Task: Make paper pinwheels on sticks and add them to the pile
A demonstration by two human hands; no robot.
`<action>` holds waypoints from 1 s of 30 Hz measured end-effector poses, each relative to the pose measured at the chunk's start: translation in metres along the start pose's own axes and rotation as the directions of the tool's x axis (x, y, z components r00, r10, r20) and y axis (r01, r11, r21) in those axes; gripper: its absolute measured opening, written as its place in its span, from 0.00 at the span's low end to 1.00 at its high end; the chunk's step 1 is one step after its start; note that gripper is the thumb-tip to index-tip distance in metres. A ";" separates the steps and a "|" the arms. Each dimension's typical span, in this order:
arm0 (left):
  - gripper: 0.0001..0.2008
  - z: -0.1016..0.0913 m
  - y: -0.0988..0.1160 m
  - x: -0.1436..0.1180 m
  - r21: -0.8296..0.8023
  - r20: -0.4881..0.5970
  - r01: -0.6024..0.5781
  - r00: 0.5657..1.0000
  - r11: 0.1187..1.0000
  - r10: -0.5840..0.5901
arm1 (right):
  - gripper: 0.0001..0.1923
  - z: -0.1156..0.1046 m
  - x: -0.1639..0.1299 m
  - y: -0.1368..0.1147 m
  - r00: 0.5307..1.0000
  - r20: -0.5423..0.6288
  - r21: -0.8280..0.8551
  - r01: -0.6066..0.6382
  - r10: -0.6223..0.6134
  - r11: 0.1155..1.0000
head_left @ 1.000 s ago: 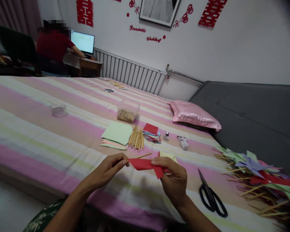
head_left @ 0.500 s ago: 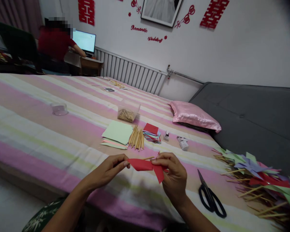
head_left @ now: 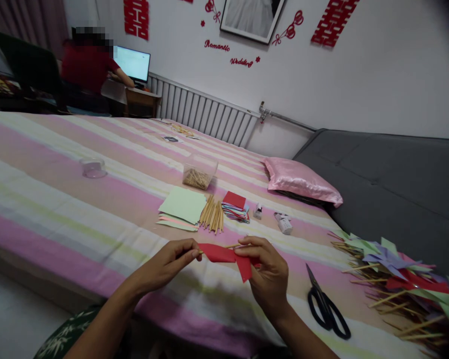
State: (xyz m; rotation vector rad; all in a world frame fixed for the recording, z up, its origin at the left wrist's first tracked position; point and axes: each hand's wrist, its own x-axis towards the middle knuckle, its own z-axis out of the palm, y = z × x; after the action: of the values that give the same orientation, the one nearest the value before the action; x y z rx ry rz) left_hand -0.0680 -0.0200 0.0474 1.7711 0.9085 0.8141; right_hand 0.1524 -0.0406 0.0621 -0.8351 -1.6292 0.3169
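A folded red paper pinwheel (head_left: 217, 253) is held above the near side of the bed, with a thin wooden stick (head_left: 231, 246) running behind it. My left hand (head_left: 177, 257) pinches the stick's end between thumb and fingertips, at the paper's left corner. On the other side my right hand (head_left: 268, 271) is closed on the pinwheel, its fingertips over the middle and one red flap hanging below. The fingers hide where the stick meets the paper. Black-handled scissors (head_left: 325, 306) lie to the right of my right hand.
Beyond my hands lie pale green paper sheets (head_left: 182, 205), a bundle of sticks (head_left: 211, 214), small coloured squares (head_left: 235, 200) and a clear box (head_left: 199, 172) of sticks. Finished pinwheels (head_left: 392, 264) are heaped at right. A person (head_left: 84, 70) sits at a monitor (head_left: 134, 62).
The pinwheel has turned slightly between my hands. The stick's end now shows at my left fingertips, and my right fingers have shifted a little on the paper.
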 end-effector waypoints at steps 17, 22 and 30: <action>0.15 -0.001 0.002 0.000 0.002 -0.020 0.002 1.000 1.000 -0.002 | 0.15 0.000 -0.002 0.001 1.000 0.013 0.014 -0.025 0.025 1.000; 0.15 -0.001 0.001 0.000 0.003 -0.026 0.003 1.000 1.000 -0.003 | 0.13 0.000 -0.001 0.000 0.999 0.017 0.006 -0.031 0.031 1.000; 0.15 -0.002 0.002 -0.001 0.006 -0.039 -0.008 0.999 1.000 0.008 | 0.13 0.000 -0.001 -0.001 0.999 0.017 0.016 -0.039 0.039 0.999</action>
State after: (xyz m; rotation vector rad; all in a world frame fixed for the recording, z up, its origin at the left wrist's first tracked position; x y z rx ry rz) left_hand -0.0694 -0.0204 0.0495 1.7707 0.9307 0.8541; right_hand 0.1517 -0.0418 0.0620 -0.8545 -1.6257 0.3653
